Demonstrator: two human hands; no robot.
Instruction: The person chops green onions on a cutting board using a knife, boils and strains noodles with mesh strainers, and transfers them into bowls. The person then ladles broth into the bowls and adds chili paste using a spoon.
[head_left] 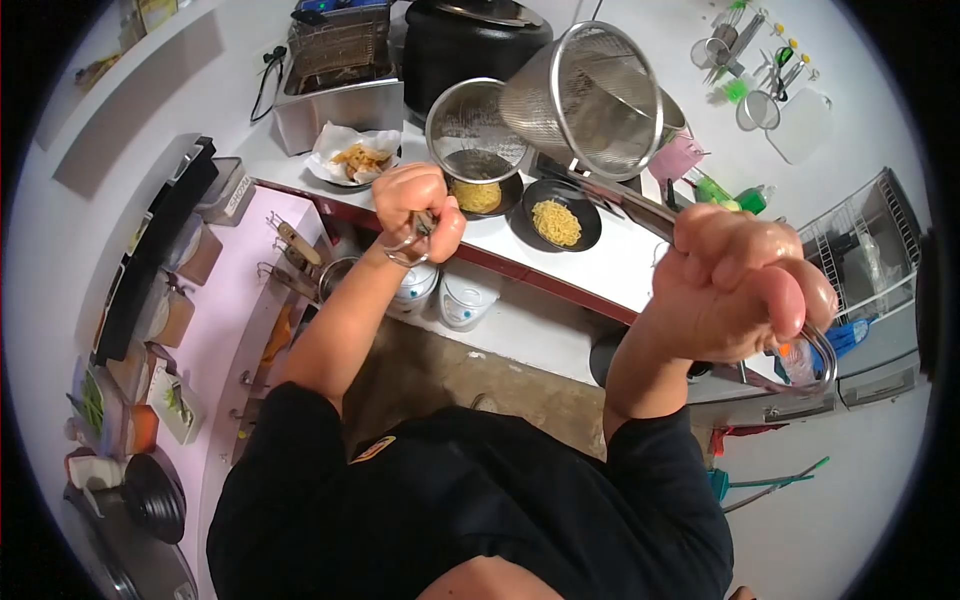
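Observation:
My left hand (415, 210) is closed round the handle of a metal mesh strainer (478, 115). The strainer tilts over a dark bowl with yellow noodles (475, 197) and partly covers it. Closer to the camera, my right hand (740, 280) grips the long handle of a second noodle strainer (585, 100), raised with its rim towards me. No noodles can be made out in either basket. Below the right strainer, a black bowl (590, 236) holds a portion of yellow noodles (556, 223).
A big black pot (465, 55) and a metal fryer (338, 115) stand at the back. Paper-lined fried food (360, 158) lies left of the bowls. Utensils hang on the right wall beside a dish rack (850, 240). Ingredient containers (185, 250) line the pink left counter (225, 290).

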